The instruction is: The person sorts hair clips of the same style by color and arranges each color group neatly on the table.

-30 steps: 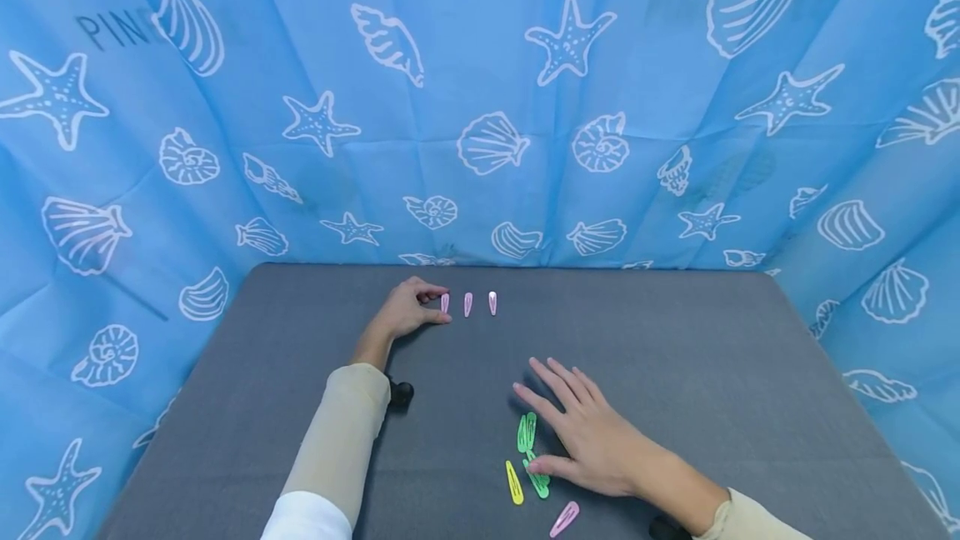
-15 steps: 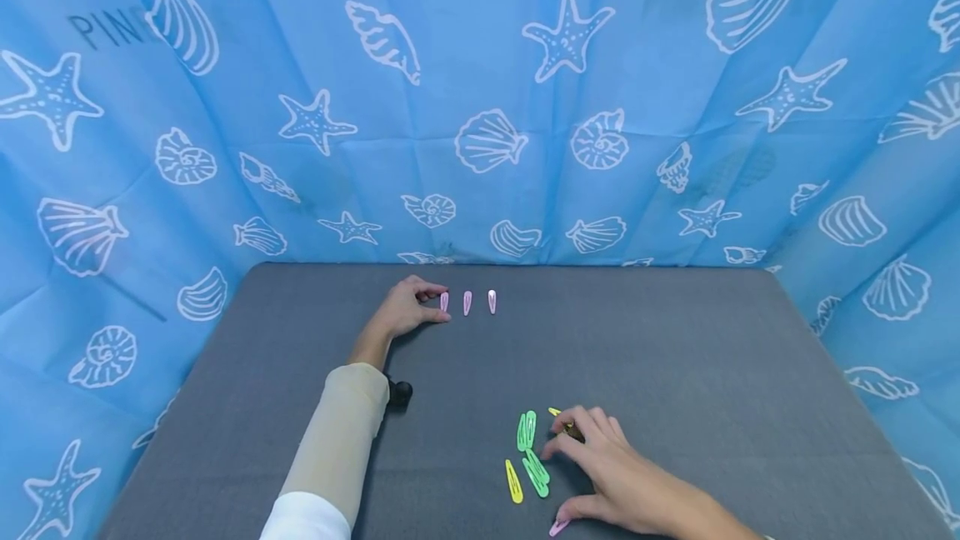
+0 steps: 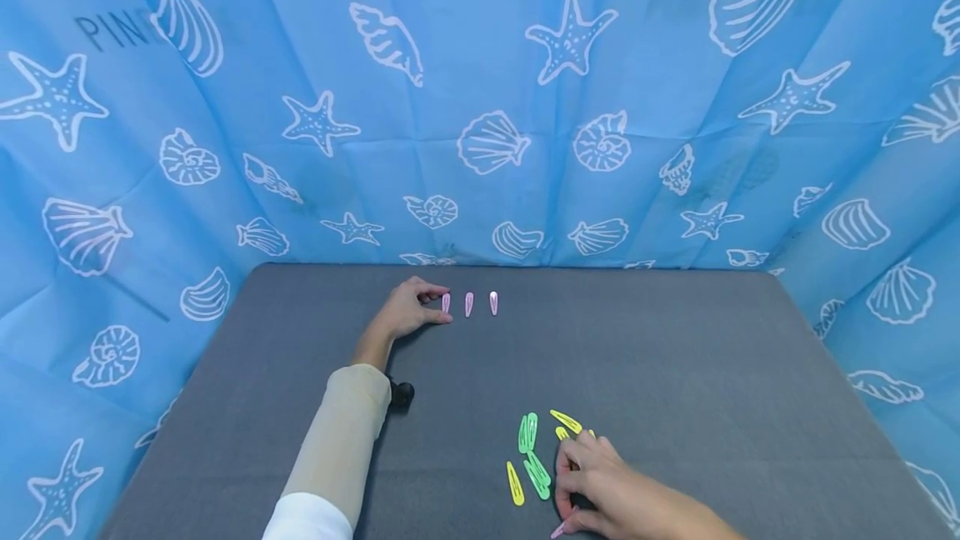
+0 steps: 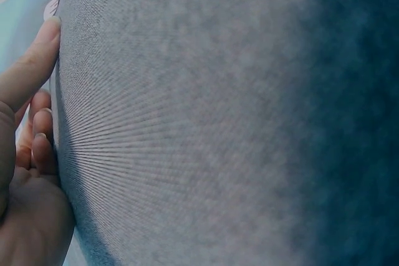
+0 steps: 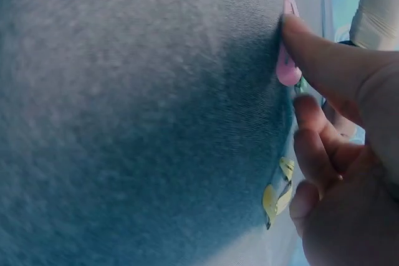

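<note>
At the far side of the table, my left hand (image 3: 405,309) has thumb and index finger at the two ends of a pink hair clip (image 3: 446,303), the leftmost of a short row. To its right lie another pink clip (image 3: 468,304) and a paler pink one (image 3: 493,303). Nearer the front, my right hand (image 3: 615,482) has its fingers curled and its thumb on a loose pink hair clip (image 5: 288,74); in the head view only an end of it shows. Several green clips (image 3: 537,476) and a yellow clip (image 3: 515,484) lie left of this hand.
More yellow clips (image 3: 566,421) lie just beyond the right hand, partly covered by its fingers. The grey table (image 3: 675,357) ends at a blue curtain (image 3: 420,123) printed with shells and starfish. A black wrist camera (image 3: 402,395) sits under the left sleeve.
My right hand has drawn back toward the front from over the green clips, its spread fingers curling down to the loose pink clip. Yellow clips came into view. The left hand stays put.
</note>
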Demonstrator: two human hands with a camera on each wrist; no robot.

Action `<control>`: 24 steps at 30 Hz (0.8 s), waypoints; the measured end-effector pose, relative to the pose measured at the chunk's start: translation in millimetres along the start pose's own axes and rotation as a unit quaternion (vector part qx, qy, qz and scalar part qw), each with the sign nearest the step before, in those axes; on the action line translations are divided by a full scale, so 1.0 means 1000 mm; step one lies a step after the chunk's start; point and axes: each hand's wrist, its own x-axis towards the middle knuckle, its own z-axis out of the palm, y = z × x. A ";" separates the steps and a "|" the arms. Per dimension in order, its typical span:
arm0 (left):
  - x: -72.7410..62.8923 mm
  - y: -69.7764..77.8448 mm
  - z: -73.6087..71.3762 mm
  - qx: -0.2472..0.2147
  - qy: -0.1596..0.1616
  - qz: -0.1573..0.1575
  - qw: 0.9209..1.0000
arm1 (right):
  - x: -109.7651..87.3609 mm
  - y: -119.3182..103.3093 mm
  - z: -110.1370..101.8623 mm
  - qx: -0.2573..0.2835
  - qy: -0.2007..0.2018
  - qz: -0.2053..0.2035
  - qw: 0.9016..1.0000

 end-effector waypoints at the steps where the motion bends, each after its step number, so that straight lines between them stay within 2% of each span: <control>1: 0.000 0.000 0.000 -0.001 0.000 -0.002 1.000 | 0.000 0.000 -0.001 0.010 -0.010 0.001 1.000; 3: 0.000 0.001 0.000 -0.003 0.000 -0.006 1.000 | 0.002 -0.001 -0.003 0.029 -0.025 0.003 0.999; 5: 0.000 0.001 0.000 -0.003 0.001 -0.007 1.000 | 0.003 -0.003 -0.005 0.038 -0.019 0.001 0.999; 10: 0.001 0.001 0.000 0.005 0.000 -0.001 1.000 | 0.009 -0.004 -0.009 0.033 0.056 -0.003 0.998; 13: 0.001 0.001 0.000 0.005 -0.001 -0.003 1.000 | 0.012 0.000 -0.012 0.076 0.073 0.021 0.994; 16: 0.001 0.000 0.000 0.002 -0.001 -0.006 1.000 | 0.015 0.005 -0.014 0.113 0.088 0.063 0.988; 19: 0.001 0.000 0.000 0.000 -0.001 -0.006 1.000 | 0.017 0.012 -0.015 0.125 0.103 0.095 0.982; 24: 0.000 0.001 0.000 -0.002 0.000 -0.004 1.000 | 0.023 0.021 -0.019 0.150 0.105 0.145 0.972</control>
